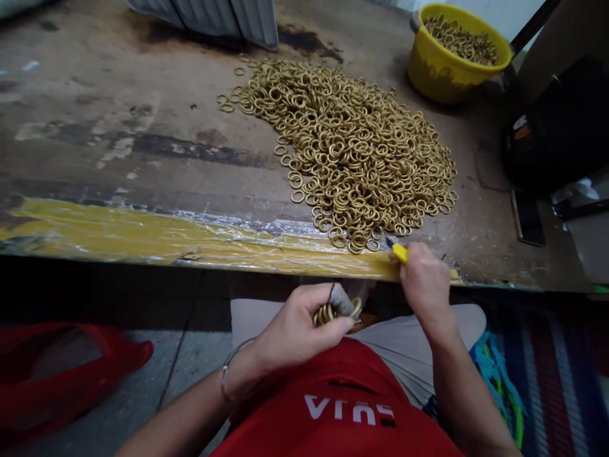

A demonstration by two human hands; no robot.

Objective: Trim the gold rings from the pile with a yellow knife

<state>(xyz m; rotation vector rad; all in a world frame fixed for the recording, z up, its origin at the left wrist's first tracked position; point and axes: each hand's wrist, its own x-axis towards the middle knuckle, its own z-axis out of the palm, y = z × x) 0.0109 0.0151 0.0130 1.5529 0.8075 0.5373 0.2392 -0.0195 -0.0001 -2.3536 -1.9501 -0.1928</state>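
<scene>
My left hand (304,324) is closed around several gold rings (324,315) above my lap, just off the table's front edge. A grey wrap (340,298) covers one of its fingers, and one ring (356,308) sticks out by the fingertips. In my right hand (425,279) is a yellow utility knife (399,252) with a dark tip, held over the table edge. The tip points at the near end of a big heap of gold rings (361,146). Part of the knife is hidden inside the fist.
A yellow tub (442,79) of similar rings stands at the back right. Near the right edge lies a phone (528,218) beside a black object (556,127). A grey corrugated object (214,19) stands at the back. Yellow tape (143,235) covers the table's front edge.
</scene>
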